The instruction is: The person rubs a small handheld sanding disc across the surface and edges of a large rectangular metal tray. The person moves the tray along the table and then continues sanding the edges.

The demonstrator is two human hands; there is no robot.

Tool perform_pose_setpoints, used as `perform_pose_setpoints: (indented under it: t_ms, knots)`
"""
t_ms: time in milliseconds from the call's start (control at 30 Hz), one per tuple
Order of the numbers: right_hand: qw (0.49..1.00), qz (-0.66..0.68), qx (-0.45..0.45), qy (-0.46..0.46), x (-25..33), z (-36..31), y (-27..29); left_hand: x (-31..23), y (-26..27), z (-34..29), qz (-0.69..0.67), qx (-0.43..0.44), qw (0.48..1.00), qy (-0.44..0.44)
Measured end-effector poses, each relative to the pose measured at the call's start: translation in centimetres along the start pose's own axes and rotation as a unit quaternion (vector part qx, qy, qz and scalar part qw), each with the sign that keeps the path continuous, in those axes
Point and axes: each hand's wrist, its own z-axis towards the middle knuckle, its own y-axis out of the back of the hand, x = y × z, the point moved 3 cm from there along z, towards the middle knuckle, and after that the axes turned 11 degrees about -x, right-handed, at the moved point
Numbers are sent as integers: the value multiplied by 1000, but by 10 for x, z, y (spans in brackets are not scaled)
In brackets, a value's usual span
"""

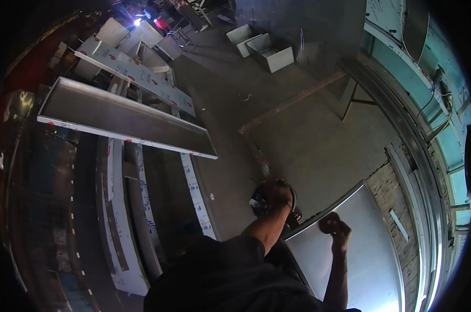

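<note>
My left hand (281, 196) reaches forward over the floor, closed on a dark rounded object (258, 204) with a thin black loop around it; its kind is too dim to make out. To the right, my right hand (341, 235) is raised above a shiny metal sheet (365, 249). Its fingers pinch a small dark reddish-brown disc (328, 223) by the edge. The sheet lies just beneath that hand, on a worn wooden surface (394, 203).
Left stands a long shallow metal tray (126, 115) on a rack, beside film-covered panels (136, 73). Long metal profiles (402, 114) run along the right. Two open metal boxes (272, 54) sit on the far floor. A bright welding spark (137, 22) glows near a person at far left.
</note>
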Motion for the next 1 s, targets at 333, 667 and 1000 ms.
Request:
perform_pose_setpoints:
  t_ms: [333,667,1000]
  knots:
    - [986,-79,124,-74,-42,-54,-20,-16,5,-7,-1,39,998,50]
    - [1000,14,8,-24,6,11,2,-13,9,-1,37,30,998,31]
    - [994,-28,94,-39,-38,-50,-19,-8,9,-5,45,11,999,22]
